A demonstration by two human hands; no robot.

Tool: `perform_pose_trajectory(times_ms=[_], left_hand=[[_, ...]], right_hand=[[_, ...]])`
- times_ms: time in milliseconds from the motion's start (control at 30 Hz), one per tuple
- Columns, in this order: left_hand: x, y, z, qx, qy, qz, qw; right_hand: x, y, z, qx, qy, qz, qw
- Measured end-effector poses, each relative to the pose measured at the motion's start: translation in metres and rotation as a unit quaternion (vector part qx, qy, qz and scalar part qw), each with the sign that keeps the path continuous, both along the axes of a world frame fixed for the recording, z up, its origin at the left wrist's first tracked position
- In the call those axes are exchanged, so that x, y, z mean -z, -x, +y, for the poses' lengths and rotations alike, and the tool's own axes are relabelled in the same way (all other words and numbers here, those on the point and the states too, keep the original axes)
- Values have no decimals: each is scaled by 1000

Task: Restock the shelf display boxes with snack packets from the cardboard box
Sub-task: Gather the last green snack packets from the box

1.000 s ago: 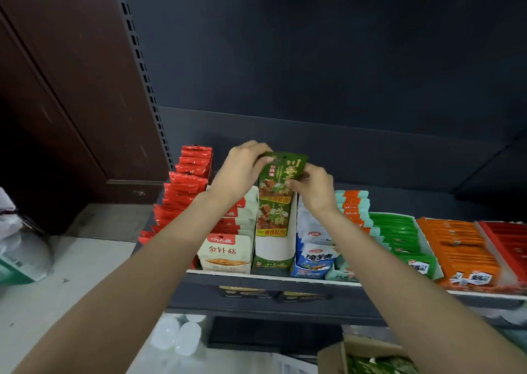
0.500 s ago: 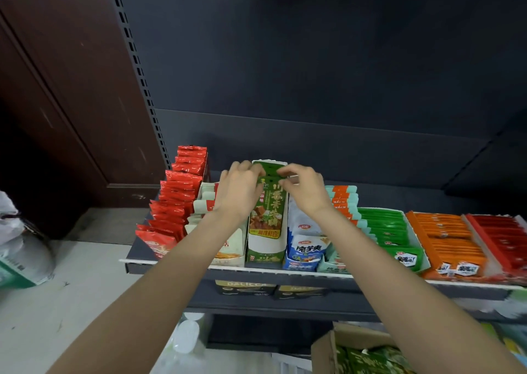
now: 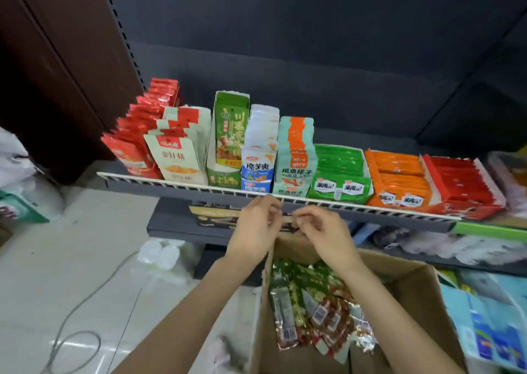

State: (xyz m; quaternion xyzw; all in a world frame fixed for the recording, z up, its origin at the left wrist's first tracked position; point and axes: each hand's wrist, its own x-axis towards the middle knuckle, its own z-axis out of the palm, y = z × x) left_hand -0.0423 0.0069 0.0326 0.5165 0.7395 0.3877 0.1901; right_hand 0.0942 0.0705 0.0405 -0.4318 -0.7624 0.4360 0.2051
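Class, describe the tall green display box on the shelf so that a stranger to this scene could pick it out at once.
Start at the shelf with the white toothed front rail, and count display boxes from its left end. The tall green display box is third, between the pale box with red-topped packets and the blue-and-white packets. It alone stands tallest in the row, holding one green packet upright.
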Motion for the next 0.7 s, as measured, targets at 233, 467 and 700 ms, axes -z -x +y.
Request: perform_pose_trajectory(times_ms=[233,467,700], left_hand=[[78,-110,-29,15,215,-75,974],[147,-137,-40,-64,428,-123,893],[162,-142,-34,-236,406,-112,876]], right_hand=[[114,-83,-29,-6,-16,-233,972],[177,-101,-19,-98,-71,-403,907],[147,-109,-23,-85,-122,-378,914]])
